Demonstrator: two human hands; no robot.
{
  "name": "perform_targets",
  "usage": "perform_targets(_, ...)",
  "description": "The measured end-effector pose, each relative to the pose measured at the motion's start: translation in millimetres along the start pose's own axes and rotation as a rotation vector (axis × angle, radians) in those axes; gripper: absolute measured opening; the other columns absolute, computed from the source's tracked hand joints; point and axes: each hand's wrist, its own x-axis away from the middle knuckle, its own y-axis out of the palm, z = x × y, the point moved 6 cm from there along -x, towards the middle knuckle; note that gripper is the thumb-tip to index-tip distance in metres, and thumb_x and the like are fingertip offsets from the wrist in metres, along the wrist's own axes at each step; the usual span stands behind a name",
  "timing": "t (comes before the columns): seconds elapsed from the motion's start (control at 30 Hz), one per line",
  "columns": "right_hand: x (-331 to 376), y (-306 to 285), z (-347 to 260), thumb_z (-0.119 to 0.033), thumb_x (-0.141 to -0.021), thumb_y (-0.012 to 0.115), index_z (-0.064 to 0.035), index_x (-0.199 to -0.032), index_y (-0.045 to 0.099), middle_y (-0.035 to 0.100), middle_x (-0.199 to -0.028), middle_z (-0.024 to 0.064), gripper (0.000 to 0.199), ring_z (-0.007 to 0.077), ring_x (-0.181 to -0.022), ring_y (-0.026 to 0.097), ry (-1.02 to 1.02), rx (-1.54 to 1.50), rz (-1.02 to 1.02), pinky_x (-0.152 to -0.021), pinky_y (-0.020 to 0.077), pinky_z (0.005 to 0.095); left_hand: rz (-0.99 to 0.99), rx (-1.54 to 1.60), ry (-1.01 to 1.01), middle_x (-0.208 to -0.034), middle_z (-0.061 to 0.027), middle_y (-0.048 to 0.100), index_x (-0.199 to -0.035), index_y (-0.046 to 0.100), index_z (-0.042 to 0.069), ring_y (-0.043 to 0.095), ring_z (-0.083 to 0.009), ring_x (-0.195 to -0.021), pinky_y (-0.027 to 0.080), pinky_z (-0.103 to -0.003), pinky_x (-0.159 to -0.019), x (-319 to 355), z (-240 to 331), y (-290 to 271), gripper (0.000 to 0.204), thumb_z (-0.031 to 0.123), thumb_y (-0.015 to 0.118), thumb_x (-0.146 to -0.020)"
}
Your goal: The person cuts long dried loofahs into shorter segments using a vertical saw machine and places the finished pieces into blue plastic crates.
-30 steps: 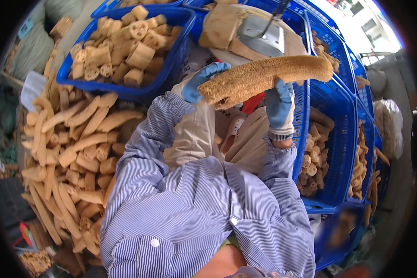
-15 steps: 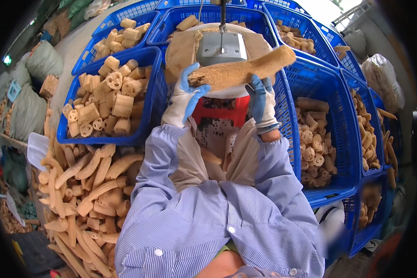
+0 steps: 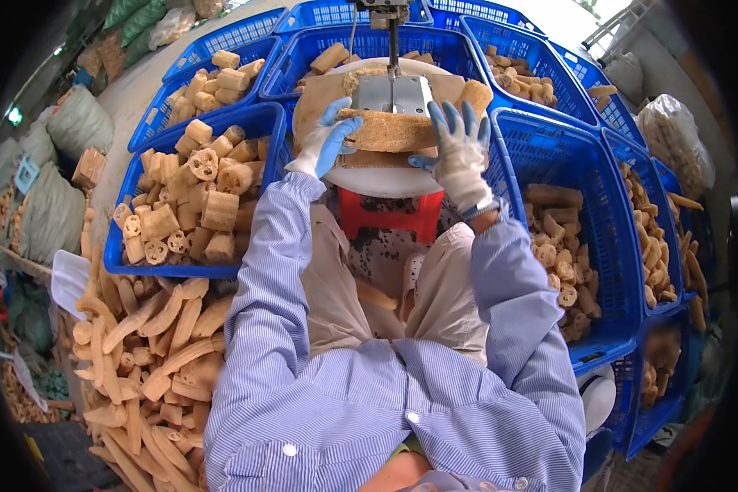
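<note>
A long tan loofah gourd (image 3: 398, 129) lies crosswise on the round white saw table (image 3: 385, 179), against the vertical band saw blade (image 3: 394, 49) and its grey metal plate (image 3: 389, 94). My left hand (image 3: 326, 139), in a white and blue glove, grips the gourd's left end. My right hand (image 3: 459, 152), gloved the same way, presses on its right part with fingers spread over it. Both sleeves are blue striped.
Blue plastic crates ring the table: cut loofah chunks fill the left crate (image 3: 193, 205), more pieces lie in the right crates (image 3: 562, 262) and far crates (image 3: 221, 78). A heap of whole loofahs (image 3: 139, 361) lies at lower left. A red stool (image 3: 394, 217) stands under the table. Sacks (image 3: 53, 205) sit far left.
Both hands carried the loofah up and away from my body, and laid it flat on the saw table against the blade. My view tilted toward the table.
</note>
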Motion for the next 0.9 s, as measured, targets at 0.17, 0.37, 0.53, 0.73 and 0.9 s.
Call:
perform_targets(0.17,-45,20,14,-0.060,-0.076,0.076,-0.0326,-0.148,0.045,0.050,-0.145,0.0052,0.083,0.0310,-0.144,0.035,-0.082,0.292,-0.327,-0.118,0.0107,0.0673,0.062,-0.253,0.210,-0.127,-0.0090,0.059,-0.155,0.036,0.024,0.059,-0.0159,-0.109,0.057,-0.031,-0.087,-21,-5,6,0.064,0.040,0.062,-0.099)
perform_targets(0.37,-68,24,15,-0.064,-0.077,0.073,-0.0311,-0.149,0.046,0.055,-0.139,0.0077,0.084,0.0291,-0.137,0.043,-0.177,0.302,-0.440,-0.120,0.0115,0.0631,0.146,-0.586,0.379,-0.141,-0.0151,0.053,-0.150,0.041,0.010,0.057,-0.0249,-0.123,0.047,-0.038,-0.101,-22,2,10,0.088,0.052,0.080,-0.082)
perform_targets(0.53,-84,44,21,-0.070,-0.071,0.075,-0.0287,-0.150,0.045,0.053,-0.140,0.0114,0.094,0.0317,-0.136,0.045,-0.206,0.242,-0.358,-0.121,0.0104,0.0622,0.078,-0.307,0.269,-0.136,-0.0151,0.055,-0.146,0.044,0.010,0.059,-0.0242,-0.120,0.049,-0.036,-0.100,-43,-15,3,0.084,0.050,0.080,-0.082)
perform_targets(0.73,-95,53,28,-0.068,-0.072,0.072,-0.0218,-0.138,0.057,0.056,-0.135,0.0127,0.082,0.0332,-0.130,0.050,-0.297,0.249,-0.264,-0.121,0.0237,0.0518,0.113,-0.249,0.371,-0.129,-0.0127,0.058,-0.144,0.046,0.011,0.060,-0.0216,-0.115,0.051,-0.035,-0.096,-55,-17,8,0.074,0.040,0.081,-0.085)
perform_targets(0.9,-103,64,28,-0.068,-0.069,0.075,-0.0240,-0.136,0.059,0.056,-0.135,0.0074,0.082,0.0283,-0.130,0.050,-0.300,0.373,-0.230,-0.119,0.0285,0.0484,0.105,-0.163,0.358,-0.130,-0.0115,0.054,-0.143,0.044,0.014,0.060,-0.0197,-0.113,0.052,-0.033,-0.095,-63,-24,10,0.066,0.030,0.079,-0.089)
